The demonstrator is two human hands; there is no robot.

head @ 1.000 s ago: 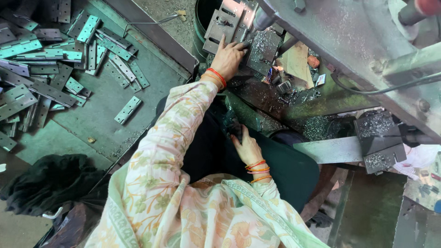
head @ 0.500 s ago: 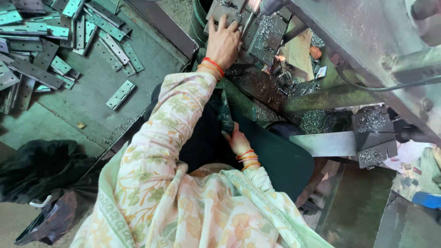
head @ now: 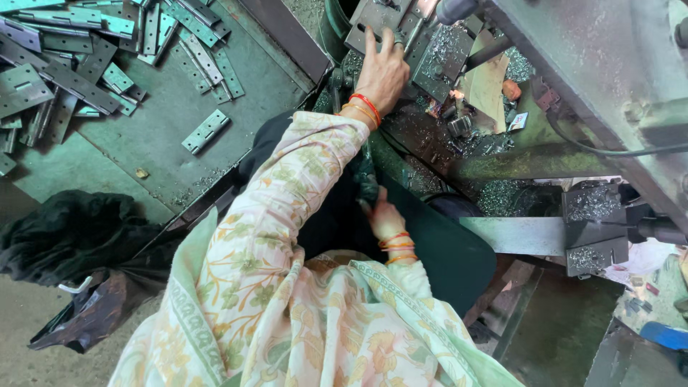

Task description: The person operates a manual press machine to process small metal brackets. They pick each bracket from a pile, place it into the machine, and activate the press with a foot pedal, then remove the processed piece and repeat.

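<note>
My left hand (head: 381, 72) reaches up to the machine, fingers spread flat on a grey slotted metal plate (head: 373, 18) in the fixture. Red and orange bangles circle that wrist, and a floral sleeve covers the arm. My right hand (head: 383, 215) sits low by my lap, closed around a dark green lever (head: 367, 172) that rises toward the machine. Metal shavings (head: 444, 50) coat the block beside the plate.
Several grey metal hinges (head: 86, 50) lie piled on a green tray at the upper left, one hinge (head: 206, 131) apart from them. A black bag (head: 72, 236) lies at the left. The machine body (head: 602, 64) and a shaving-covered clamp block (head: 591, 229) fill the right.
My left hand has slid a little further up onto the slotted plate. My right hand has stayed on the lever. The view has shifted slightly.
</note>
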